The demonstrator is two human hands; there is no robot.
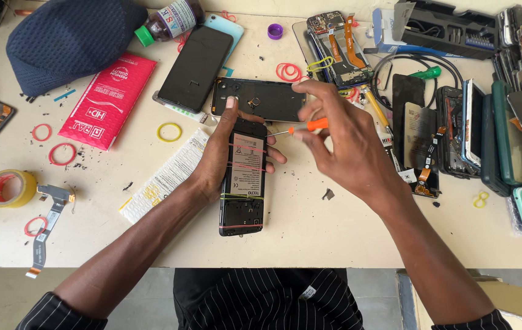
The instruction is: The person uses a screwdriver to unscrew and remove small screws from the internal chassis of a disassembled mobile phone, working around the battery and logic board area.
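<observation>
Workbench inspected from left to right. Far left: a roll of yellow tape lies near the table edge, with a loose flex cable just beside it and red rubber bands scattered close by. Above these sits a dark blue cap, and to its right a red flat packet lies on the table. A yellow rubber band rests between the packet and a white padded strip.

Centre: the left hand is wrapped around an opened phone, thumb on the right side and fingers curled about the left edge, gripping it firmly. The phone lies lengthwise on the bench, back cover off, its battery exposed and bound with thin rubber bands. Directly beyond it lies a detached black back cover, touching the fingertips of the left hand; a black screen panel lies to the upper left of that.

Right of centre: the right hand is closed in a pinch on a small orange-handled screwdriver, whose tip points left toward the upper end of the phone. Whether the tip touches the phone cannot be determined.

Far right: stripped phone bodies, a black bit case and stacked handsets crowd the bench edge.
</observation>
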